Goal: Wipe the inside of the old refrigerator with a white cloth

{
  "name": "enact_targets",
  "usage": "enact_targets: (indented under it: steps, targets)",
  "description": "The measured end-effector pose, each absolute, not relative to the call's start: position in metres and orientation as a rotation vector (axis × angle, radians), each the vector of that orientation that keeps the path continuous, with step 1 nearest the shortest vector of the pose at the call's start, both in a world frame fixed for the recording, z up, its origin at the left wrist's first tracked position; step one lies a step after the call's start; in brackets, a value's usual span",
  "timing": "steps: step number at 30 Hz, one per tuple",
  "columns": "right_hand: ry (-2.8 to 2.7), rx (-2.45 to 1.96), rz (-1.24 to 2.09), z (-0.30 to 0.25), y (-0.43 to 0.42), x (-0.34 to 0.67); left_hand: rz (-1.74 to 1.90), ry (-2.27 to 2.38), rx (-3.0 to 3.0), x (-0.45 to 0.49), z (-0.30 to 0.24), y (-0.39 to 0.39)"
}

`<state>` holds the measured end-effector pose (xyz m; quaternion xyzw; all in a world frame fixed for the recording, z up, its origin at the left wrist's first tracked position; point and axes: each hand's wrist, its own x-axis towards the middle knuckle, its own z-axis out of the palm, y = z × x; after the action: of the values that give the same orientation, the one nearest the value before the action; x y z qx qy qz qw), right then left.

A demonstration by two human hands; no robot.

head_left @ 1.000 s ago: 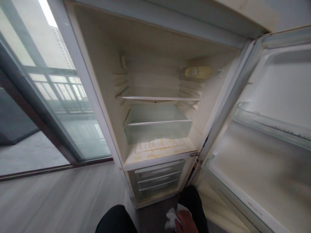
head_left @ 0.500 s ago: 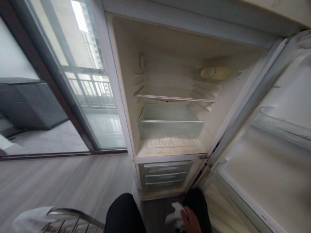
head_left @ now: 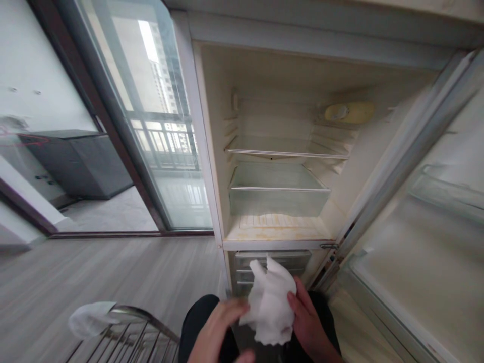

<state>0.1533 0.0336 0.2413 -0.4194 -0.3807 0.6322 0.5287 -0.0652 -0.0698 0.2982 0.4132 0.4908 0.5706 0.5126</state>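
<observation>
My right hand (head_left: pixel 308 320) pinches the right side of a crumpled white cloth (head_left: pixel 270 302), held up between my knees. My left hand (head_left: pixel 221 330), slightly blurred, is at the cloth's left edge, thumb and fingers apart; I cannot tell whether the fingertips touch it. Beyond both hands stands a refrigerator (head_left: pixel 280 245) with its upper and lower compartments uncovered. Inside are a glass shelf (head_left: pixel 287 146), a clear crisper drawer (head_left: pixel 280 201) and a yellowish lamp cover (head_left: pixel 350 112). Yellow-brown stains mark the compartment floor (head_left: pixel 278 233). The cloth partly hides the freezer drawers (head_left: pixel 244 262).
The refrigerator door (head_left: pixel 434 242), with clear door shelves, swings out along my right. At lower left is a metal rack (head_left: pixel 132 327) with a white cloth (head_left: pixel 88 320) draped over its end. A sliding glass door (head_left: pixel 181 196) and a grey cabinet (head_left: pixel 88 164) lie to the left.
My right hand has lifted the white cloth from beside my right knee to in front of the freezer drawers. My left hand has come into view. The camera has turned slightly left.
</observation>
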Motion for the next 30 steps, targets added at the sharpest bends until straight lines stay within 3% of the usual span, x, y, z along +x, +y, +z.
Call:
enact_targets:
  steps: [5,10,13,20,24,27,30]
  targets:
    - [-1.114,-0.714,1.792,0.289,0.013,0.138,1.291,0.936,0.973,-0.057,0.301,-0.012]
    - [-1.071,-0.736,1.848,0.304,0.005,0.143,1.325,1.013,0.969,-0.058,0.311,0.01]
    - [-1.123,-0.656,1.826,0.318,0.005,0.143,1.118,0.935,0.976,-0.059,0.324,0.013]
    - [-1.381,-0.993,1.213,0.319,0.039,0.136,1.237,1.235,1.069,-0.063,0.347,0.027]
    - [-1.534,-1.091,0.693,0.31,0.032,0.125,1.179,1.428,1.553,-0.066,0.355,0.034]
    - [-1.692,-0.941,0.896,0.305,0.016,0.108,0.909,1.511,1.968,-0.055,0.367,0.03]
    - [-1.481,-0.931,1.238,0.283,0.011,0.094,0.544,1.476,2.241,-0.036,0.383,0.02]
